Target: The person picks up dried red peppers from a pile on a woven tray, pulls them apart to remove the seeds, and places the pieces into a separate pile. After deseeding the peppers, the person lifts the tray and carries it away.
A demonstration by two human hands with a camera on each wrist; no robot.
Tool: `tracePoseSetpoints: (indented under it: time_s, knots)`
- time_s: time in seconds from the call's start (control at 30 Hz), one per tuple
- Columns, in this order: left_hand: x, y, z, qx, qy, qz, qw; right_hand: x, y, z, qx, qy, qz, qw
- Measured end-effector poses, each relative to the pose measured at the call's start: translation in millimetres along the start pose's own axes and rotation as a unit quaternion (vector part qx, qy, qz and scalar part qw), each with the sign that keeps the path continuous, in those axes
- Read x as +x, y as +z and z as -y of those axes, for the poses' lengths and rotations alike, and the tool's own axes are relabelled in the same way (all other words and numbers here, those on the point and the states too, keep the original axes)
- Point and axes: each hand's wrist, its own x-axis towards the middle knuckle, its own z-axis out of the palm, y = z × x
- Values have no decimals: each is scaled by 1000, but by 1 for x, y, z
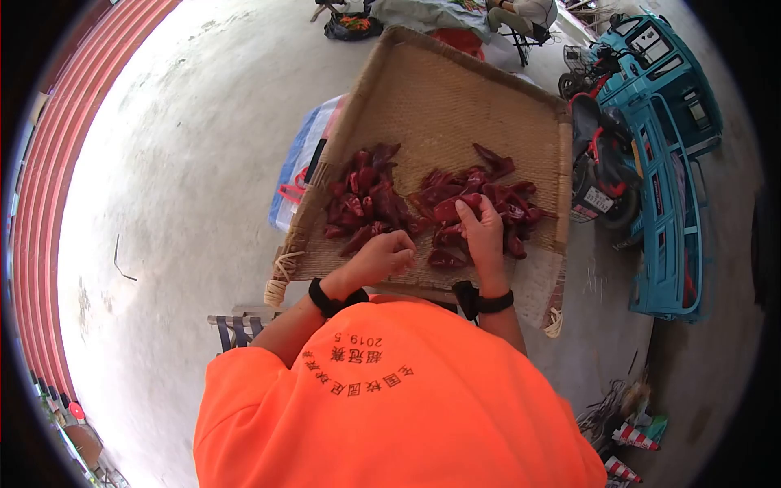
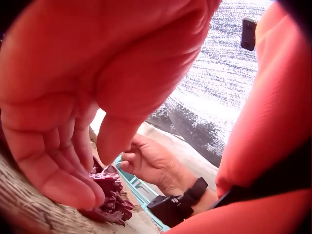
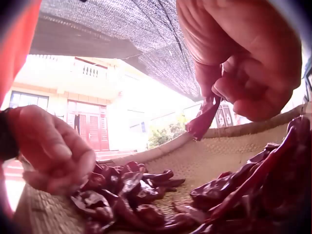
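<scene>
My right hand (image 1: pixel 486 234) pinches a dried red chili pepper (image 3: pixel 202 119) between thumb and fingers, over the right-hand pile of chilies (image 1: pixel 514 207). The pepper hangs down from the fingertips in the right wrist view. At the near end of the left-hand pile (image 1: pixel 358 195) is my left hand (image 1: pixel 380 259), its fingers loosely bent and holding nothing. Both piles of dark red, wrinkled chilies lie on a large woven tray (image 1: pixel 439 98) with a raised rim. In the left wrist view, the left hand's palm and fingers (image 2: pixel 63 185) cover most of the chilies.
A striped blue, white and red bag (image 1: pixel 307 154) lies by the tray's left side. To the right stand a motorbike (image 1: pixel 598 163) and a teal cargo vehicle (image 1: pixel 663 195). Past the far end, a person (image 1: pixel 529 15) sits near a black bag (image 1: pixel 353 27) of colourful contents.
</scene>
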Motion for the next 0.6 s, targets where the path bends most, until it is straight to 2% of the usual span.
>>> tracePoseSetpoints:
  time_s: [0.1,0.2,0.3,0.33,0.37,0.4,0.43,0.47,0.57,0.6]
  knots:
    - [-8,-5,2,110,-20,32,993,21,-28,-19,-122,-143,-118,975]
    - [-10,-9,15,139,-20,38,989,24,-43,-14,-142,-95,-255,952]
    - [-10,-10,15,164,-2,-10,986,18,-28,-6,-140,-114,-220,959]
    - [-10,-9,16,164,-5,-23,986,11,-16,2,-153,-70,-147,975]
    - [-10,-7,16,163,-7,-36,986,9,-3,-2,-158,-71,-65,983]
    - [-9,-6,17,163,-8,-49,985,11,12,-17,-141,-29,11,989]
    - [-9,-5,18,178,4,-52,983,11,27,-23,-175,-27,61,982]
    - [-8,-5,21,193,15,-55,980,13,41,-31,-195,-23,90,976]
    - [-8,-6,26,220,42,-76,972,20,71,-61,-305,-95,96,943]
    - [-10,-6,19,225,50,-85,969,20,74,-55,-308,-86,104,942]
